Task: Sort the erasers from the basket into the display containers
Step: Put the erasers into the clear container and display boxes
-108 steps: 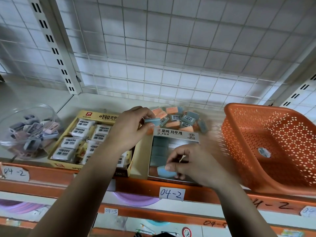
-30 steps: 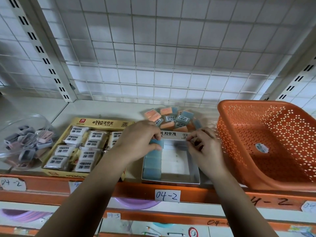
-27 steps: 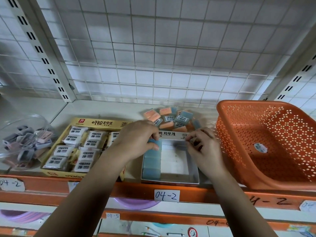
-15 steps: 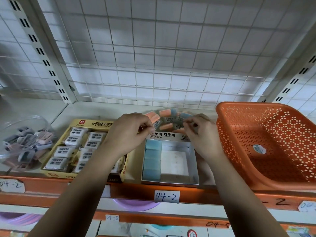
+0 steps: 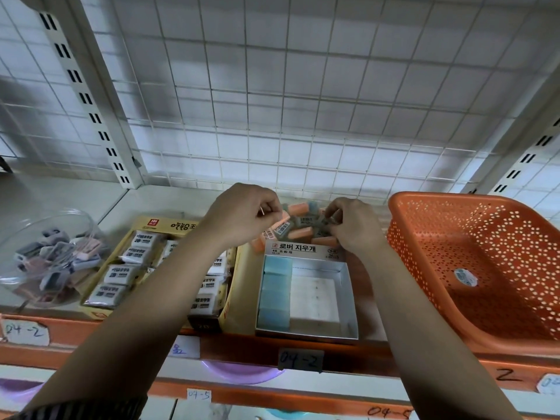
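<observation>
- Pinching a peach-orange wrapped eraser [image 5: 280,226], the left hand [image 5: 242,218] sits at the loose pile of orange and blue erasers [image 5: 303,230].
- Right hand [image 5: 354,227] curls its fingers into that pile; its hold is unclear.
- Pile lies just behind the white open cardboard box [image 5: 315,298].

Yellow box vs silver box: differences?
The yellow box is nearly full of white wrapped erasers; the silver box holds only one column of blue erasers along its left wall. The yellow box is wider than the silver box. Both sit open at the shelf's front edge.
</observation>
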The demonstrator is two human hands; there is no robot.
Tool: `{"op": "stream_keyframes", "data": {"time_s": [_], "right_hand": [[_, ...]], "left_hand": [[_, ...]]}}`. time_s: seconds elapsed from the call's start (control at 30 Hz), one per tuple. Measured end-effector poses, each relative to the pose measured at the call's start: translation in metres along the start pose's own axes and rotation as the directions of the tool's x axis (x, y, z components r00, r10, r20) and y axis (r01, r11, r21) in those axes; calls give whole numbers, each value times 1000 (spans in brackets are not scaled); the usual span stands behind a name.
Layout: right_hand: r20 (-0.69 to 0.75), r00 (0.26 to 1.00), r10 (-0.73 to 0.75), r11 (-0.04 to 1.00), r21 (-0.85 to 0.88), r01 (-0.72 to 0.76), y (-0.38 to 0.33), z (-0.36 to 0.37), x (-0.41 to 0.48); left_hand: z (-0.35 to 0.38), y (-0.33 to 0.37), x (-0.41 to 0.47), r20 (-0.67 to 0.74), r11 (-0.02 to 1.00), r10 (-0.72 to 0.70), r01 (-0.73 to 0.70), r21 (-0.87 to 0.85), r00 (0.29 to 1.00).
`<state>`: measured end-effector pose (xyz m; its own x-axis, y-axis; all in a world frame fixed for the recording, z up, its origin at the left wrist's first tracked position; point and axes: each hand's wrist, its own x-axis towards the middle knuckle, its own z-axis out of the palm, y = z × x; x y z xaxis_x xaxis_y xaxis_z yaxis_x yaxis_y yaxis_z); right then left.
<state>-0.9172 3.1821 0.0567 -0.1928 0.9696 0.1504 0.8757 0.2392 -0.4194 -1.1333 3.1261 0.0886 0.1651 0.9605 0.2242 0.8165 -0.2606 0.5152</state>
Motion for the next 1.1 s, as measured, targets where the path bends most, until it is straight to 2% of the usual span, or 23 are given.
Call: {"op": "stream_keyframes", "data": {"time_s": [0.07,0.13,0.23,0.3,0.43,0.53,0.7,0.87,1.1], "right_hand": [[-23,999,-35,999,32,35,3,3,0],[-104,994,-44,992,113,56,7,7,-6],[-278,961,0,955,284,82,11,12,-23],[-327,944,41,924,372,89,10,11,-39],[-327,944,45,891,440,110,10,11,-66],[-319,946,51,890,445,103,17,13,-74],[-313,949,44,911,402,90,24,16,-80],[-307,950,51,893,439,94,25,16,-80],[-256,966,30,772,620,140,16,6,-85]], "left_hand": [[0,1,14,39,1000,29,-30,7,999],[5,4,31,84,997,64,-68,37,994],[19,8,56,140,991,101,-112,76,985],[32,10,71,179,985,103,-125,115,978],[54,10,91,253,964,67,-128,234,965],[64,7,99,277,963,34,-106,246,960],[68,9,103,274,980,17,-71,187,962],[62,10,103,223,989,40,-70,129,974],[43,12,89,152,994,93,-83,-71,984]]}}
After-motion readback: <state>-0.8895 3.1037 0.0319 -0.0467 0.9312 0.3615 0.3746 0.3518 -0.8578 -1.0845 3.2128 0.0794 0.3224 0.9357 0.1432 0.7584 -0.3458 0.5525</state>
